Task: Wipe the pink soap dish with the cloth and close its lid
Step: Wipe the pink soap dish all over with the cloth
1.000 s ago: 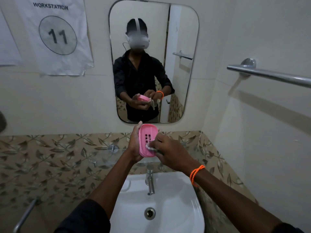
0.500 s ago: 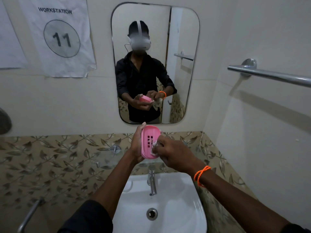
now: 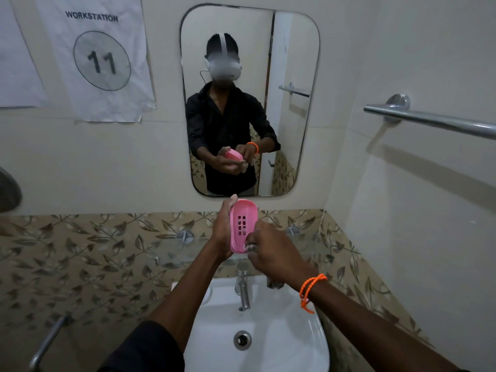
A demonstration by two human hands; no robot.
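The pink soap dish (image 3: 243,226) is held up in the air above the white sink (image 3: 284,342), just below the lower edge of the mirror (image 3: 292,63). It stands nearly on end, with its hollow inner side and a small block of drain slots facing the camera. The left hand (image 3: 221,229) grips it from its left side: the palm and fingers wrap behind the dish and the thumb lies along its left rim, with the thumb tip reaching the top edge. The right hand (image 3: 271,251) is at the lower right corner of the dish, its fingers curled tight around a small pale wad of cloth (image 3: 249,247) that is pressed against the lower inside of the dish. Only a sliver of the cloth shows between the fingertips and the pink plastic. An orange cord bracelet (image 3: 311,289) circles the right wrist. No lid can be made out on the dish from this angle.

Directly under the dish, a chrome tap (image 3: 243,289) rises from the back of the sink, and the drain (image 3: 242,340) sits in the middle of the basin. A glass shelf (image 3: 171,248) runs along the leaf-patterned tiles behind the dish, level with its lower half. Up and to the left of the dish, a paper sign (image 3: 99,57) reading WORKSTATION 11 hangs on the wall. To the right of the dish, a chrome towel rail (image 3: 429,120) is fixed to the side wall.
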